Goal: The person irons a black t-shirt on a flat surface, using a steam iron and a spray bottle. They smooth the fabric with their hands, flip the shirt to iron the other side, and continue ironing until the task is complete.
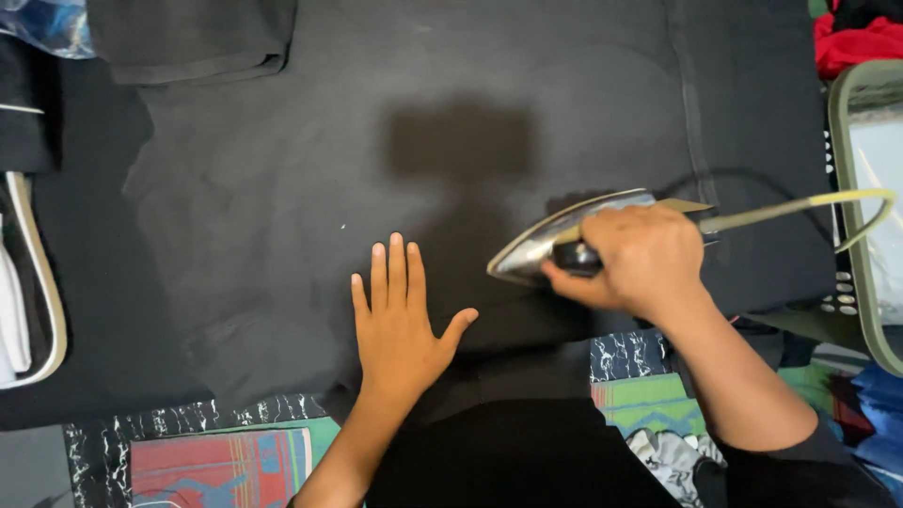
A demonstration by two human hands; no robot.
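A black garment [282, 160] lies spread flat across the surface. My left hand [400, 320] rests on it palm down with fingers apart, near its lower edge. To the right, my right hand [644, 259] grips the handle of a clothes iron [550, 243], whose silver pointed tip faces left and sits on the cloth. A yellow-green cord [800, 205] runs from the back of the iron toward the right.
A folded black cloth [193, 38] lies at the top left. A green laundry basket [851, 169] stands at the right edge, with red fabric [856, 42] above it. Patterned cloth [221, 461] shows along the bottom. White-edged fabric [28, 282] lies at the left.
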